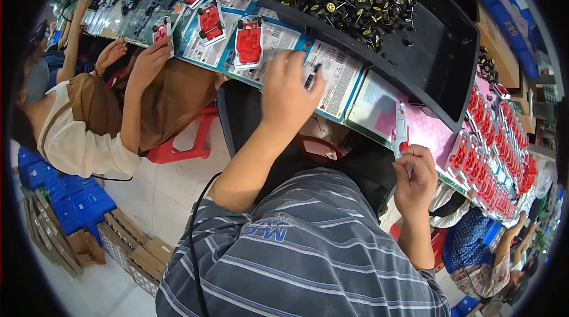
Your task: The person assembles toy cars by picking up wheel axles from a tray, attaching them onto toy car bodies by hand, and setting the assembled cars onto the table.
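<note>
My right hand (416, 181) pinches the lower end of a narrow white toy car body (400, 124), held up edge-on near the table's front edge. My left hand (290, 89) is over the printed cards, its fingers curled around a small black wheel axle (309, 82); its grip is partly hidden. Just left of that hand, a toy car chassis (248, 45), red with a white rim, lies on a card. Several similar chassis (211, 22) lie farther back to the left, some with black wheels.
A large black tray (438, 74) holds a heap of black and yellow wheel axles (355, 3). Rows of red and white chassis (489, 151) cover the right of the table. At left, a co-worker's hand (151, 59) holds another chassis. Printed cards (335, 74) line the front edge.
</note>
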